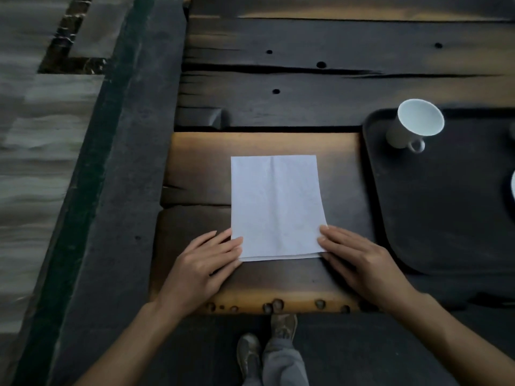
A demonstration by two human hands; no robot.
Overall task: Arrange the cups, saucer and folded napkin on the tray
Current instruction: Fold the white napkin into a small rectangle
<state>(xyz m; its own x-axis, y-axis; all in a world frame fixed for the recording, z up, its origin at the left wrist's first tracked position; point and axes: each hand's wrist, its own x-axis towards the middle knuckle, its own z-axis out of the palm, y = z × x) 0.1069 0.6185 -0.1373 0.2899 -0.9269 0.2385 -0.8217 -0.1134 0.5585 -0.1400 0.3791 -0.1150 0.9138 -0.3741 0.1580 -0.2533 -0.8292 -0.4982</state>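
Note:
A white napkin [276, 204], folded into a tall rectangle, lies flat on the dark wooden table in front of me. My left hand [204, 264] rests with its fingertips on the napkin's near left corner. My right hand [354, 259] lies with its fingertips on the near right corner. Both hands are flat with fingers extended, pressing rather than gripping. To the right sits a black tray [434, 218]. A white cup [415, 125] stands near its far left corner, handle toward me. A sliver of another white item [513, 185] shows at the frame's right edge.
The wooden table [306, 87] has deep cracks, holes and a near edge just below my hands. My legs and shoes [267, 349] stand on dark flooring below. A dark beam [122, 162] runs diagonally to the left of the table.

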